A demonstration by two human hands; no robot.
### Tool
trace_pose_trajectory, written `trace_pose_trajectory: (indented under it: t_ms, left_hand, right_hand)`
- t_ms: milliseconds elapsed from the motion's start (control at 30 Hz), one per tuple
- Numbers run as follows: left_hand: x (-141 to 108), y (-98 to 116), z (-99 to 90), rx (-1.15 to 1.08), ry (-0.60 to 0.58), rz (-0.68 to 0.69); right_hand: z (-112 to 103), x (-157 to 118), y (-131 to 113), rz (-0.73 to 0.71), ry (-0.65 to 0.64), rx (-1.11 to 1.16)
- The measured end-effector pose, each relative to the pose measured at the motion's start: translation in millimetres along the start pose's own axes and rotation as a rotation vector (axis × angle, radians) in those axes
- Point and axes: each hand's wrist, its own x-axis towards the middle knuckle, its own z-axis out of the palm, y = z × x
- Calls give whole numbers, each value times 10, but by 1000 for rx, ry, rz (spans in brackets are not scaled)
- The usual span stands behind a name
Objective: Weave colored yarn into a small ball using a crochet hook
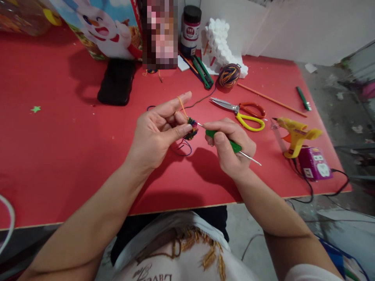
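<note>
We take the scissors (235, 109) as our landmark on the red surface (73, 156), whose front edge shows a pale line. Farthest left of them, at the back, we note a clear container (26, 15) with a yellow cap; nearer the front are a small green star (36, 109) and a curved white cable (10, 212). Next, still well left of the scissors, a box printed with a rabbit (108, 31) stands behind a black phone-shaped item (117, 82).

Left of the scissors and closer to the front, we record the left hand (155, 130), thumb and fingers pinching a small multicoloured yarn piece (193, 130), with an orange strand over the index finger. Behind the scissors, to their left, are a dark-lidded jar (191, 31) and a green cutter (202, 72); directly behind are a yarn ball (229, 75) and a lumpy white structure (219, 41). In front of the scissors, the right hand (231, 160) is clamped on a green-handled hook (234, 146), its tip at the piece's edge.

Right of the scissors we list a thin orange stick (272, 100), a yellow glue gun (297, 132), a purple box (316, 164) with black cords and a green pen-like item (303, 98). Beyond these lies grey floor (319, 86) bearing scraps; a pale wall (272, 31) rises behind.
</note>
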Motion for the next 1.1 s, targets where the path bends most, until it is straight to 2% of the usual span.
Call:
trace_pose_trajectory:
  t_ms: [133,233,433,500,567,633,800,967,1100]
  left_hand:
    - [-16,-22,13,-7,-9,-14]
    - [-43,-72,61,37,-8,-6]
    - [-141,-174,214,16,40,23]
    - [-143,-143,207,-27,10,-8]
    - [-116,-87,163,-62,-29,-51]
    - [-75,-27,102,-87,-62,-89]
    - [2,65,-20,-70,-95,-129]
    - [24,97,-79,-7,-97,-81]
    - [32,113,-100,3,-143,-94]
  right_hand:
    - [-12,3,3,-56,-36,41]
    - [20,-5,14,-81,-67,-38]
    - [128,-38,91,-422,9,-472]
    - [106,-31,105,-511,-6,-529]
    - [65,-18,99,-546,-41,-493]
    - [33,-9,75,-487,-66,-373]
    - [24,-16,-6,-203,-42,-94]
    - [-15,14,-55,-132,-9,-4]
    - [-95,62,-44,-102,-11,21]
